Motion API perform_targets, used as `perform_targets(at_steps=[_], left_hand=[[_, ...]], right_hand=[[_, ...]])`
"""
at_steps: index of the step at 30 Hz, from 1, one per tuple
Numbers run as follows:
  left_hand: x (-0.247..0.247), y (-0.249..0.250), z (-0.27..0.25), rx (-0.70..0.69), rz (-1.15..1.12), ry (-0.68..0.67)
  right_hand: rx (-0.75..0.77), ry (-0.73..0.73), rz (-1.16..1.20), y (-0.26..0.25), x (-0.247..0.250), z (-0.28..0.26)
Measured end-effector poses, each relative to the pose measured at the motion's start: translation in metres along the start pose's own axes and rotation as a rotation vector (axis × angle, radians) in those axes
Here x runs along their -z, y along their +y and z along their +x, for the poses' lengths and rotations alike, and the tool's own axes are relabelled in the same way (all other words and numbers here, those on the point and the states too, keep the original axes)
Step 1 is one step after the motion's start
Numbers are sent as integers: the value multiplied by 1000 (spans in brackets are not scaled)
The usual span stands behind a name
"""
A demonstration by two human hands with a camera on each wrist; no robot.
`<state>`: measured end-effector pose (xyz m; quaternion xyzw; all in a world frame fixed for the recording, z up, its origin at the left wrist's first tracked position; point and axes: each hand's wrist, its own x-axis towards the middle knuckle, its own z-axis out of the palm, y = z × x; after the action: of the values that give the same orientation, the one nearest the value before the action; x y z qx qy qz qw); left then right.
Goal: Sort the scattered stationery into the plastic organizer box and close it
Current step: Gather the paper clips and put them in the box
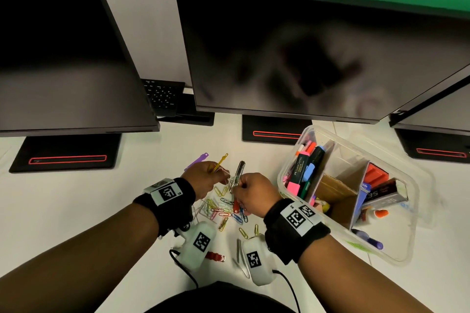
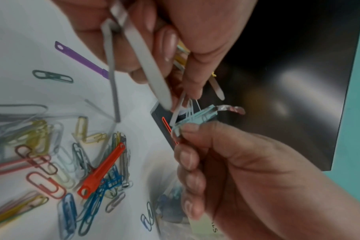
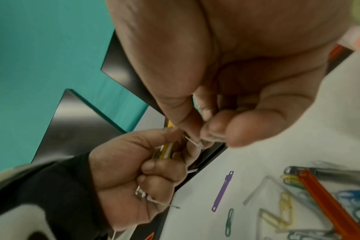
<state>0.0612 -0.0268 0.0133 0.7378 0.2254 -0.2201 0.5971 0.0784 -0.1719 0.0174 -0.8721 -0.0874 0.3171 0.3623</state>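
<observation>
My left hand (image 1: 207, 176) (image 2: 185, 48) (image 3: 134, 170) grips a bunch of thin yellow and white plastic fastener strips (image 1: 219, 164) (image 3: 166, 151) just above the table. Close beside it, my right hand (image 1: 254, 194) (image 2: 226, 162) (image 3: 216, 97) pinches a pale strip (image 1: 239, 171) (image 2: 192, 116) that touches the bunch. Under both hands lie several coloured paper clips (image 1: 223, 211) (image 2: 51, 162), an orange strip (image 2: 102, 170) (image 3: 329, 203) and a purple strip (image 1: 197, 160) (image 2: 82, 59) (image 3: 223, 191). The clear organizer box (image 1: 404, 244) stands open on the right, with highlighters (image 1: 305, 168) in its left compartment.
Three dark monitors stand along the back, the middle one (image 1: 292, 58) right behind the hands, with black stands (image 1: 66, 155) on the white table. A keyboard (image 1: 162, 94) sits behind them. A small red tag (image 1: 216, 256) lies near the front edge. Cardboard dividers (image 1: 340, 185) split the box.
</observation>
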Motion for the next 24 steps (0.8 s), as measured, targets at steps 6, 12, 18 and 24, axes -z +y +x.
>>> perform_targets(at_steps=[6, 12, 18, 24], left_hand=[[0, 7, 4, -121, 397, 42], [-9, 9, 9, -139, 318, 108], [9, 27, 13, -8, -255, 229], [10, 44, 6, 3, -160, 138]], right_hand=[[91, 26, -127, 1, 2, 0], [31, -84, -30, 4, 10, -7], [10, -144, -174, 18, 2, -15], [-69, -27, 132, 17, 31, -37]])
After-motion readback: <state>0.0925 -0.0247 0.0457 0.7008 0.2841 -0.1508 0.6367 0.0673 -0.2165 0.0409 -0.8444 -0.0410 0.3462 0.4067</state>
